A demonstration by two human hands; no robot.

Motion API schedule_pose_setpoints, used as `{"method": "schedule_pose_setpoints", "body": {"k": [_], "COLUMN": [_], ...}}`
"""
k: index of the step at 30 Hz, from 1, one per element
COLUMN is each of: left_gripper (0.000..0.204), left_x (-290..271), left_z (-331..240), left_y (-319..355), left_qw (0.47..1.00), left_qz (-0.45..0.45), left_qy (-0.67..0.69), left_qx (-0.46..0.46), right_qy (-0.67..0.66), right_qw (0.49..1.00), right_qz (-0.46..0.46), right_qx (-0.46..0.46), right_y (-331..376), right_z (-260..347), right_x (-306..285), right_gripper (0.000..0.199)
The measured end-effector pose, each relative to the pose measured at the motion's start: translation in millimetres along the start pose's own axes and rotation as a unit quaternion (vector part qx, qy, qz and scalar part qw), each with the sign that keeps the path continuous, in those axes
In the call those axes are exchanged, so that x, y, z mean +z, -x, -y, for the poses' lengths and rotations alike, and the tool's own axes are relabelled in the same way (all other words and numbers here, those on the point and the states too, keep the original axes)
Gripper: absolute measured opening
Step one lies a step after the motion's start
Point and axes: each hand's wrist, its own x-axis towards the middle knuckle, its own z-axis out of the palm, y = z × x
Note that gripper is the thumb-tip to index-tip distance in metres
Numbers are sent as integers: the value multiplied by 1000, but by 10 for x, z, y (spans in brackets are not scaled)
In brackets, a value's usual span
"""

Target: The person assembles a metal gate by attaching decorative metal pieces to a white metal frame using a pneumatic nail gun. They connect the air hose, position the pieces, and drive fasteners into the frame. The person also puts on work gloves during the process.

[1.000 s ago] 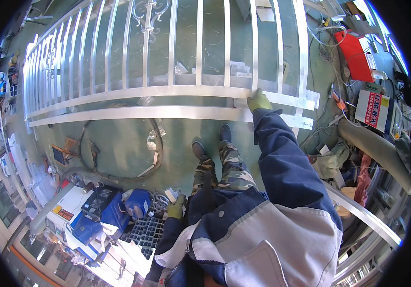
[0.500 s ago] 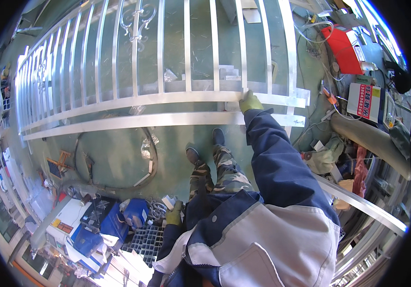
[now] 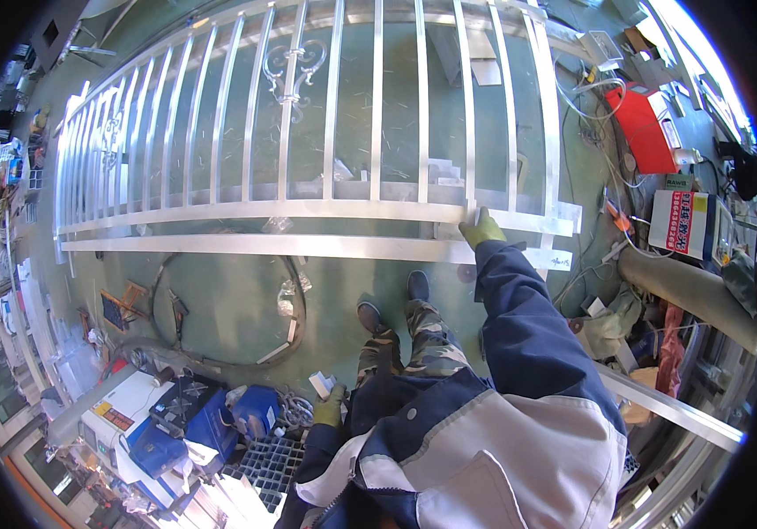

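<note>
A long silvery metal railing (image 3: 334, 209) with upright bars and scroll ornaments (image 3: 294, 70) lies across the upper half of the view. My right hand (image 3: 482, 231), in a yellow-green glove, is closed on its inner lower rail, at the foot of one upright bar. Just nearer to me runs the railing's outer bottom rail (image 3: 308, 247), parallel to the first. Down at my left side, my left hand (image 3: 332, 407), gloved alike, is closed around a small whitish block-like piece (image 3: 321, 384). What this piece is, I cannot make out.
A dark hose (image 3: 301, 309) loops on the green floor left of my feet. Blue-and-white machines (image 3: 189, 414) and a black grid crate (image 3: 268, 472) stand at lower left. To the right are a red box (image 3: 641, 128), cables, a thick grey roll (image 3: 687, 291) and a metal bar (image 3: 669, 406).
The view has shifted, so the railing appears lower and farther right. My right hand remains at the same bar foot, and my left hand keeps its whitish piece.
</note>
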Motion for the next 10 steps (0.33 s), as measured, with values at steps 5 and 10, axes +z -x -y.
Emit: {"method": "schedule_pose_setpoints", "body": {"k": [5,10], "left_gripper": [33,37], "left_x": [2,-327], "left_z": [-126,-59], "left_y": [-86,-573], "left_qw": [996,998], "left_qz": [24,62], "left_qy": [76,10], "left_qx": [50,32], "right_qy": [-15,0], "right_qw": [1000,999], "right_qz": [5,-19], "right_qx": [6,26], "right_y": [257,479], "right_z": [40,-20], "right_x": [-117,-109], "right_gripper": [90,91]}}
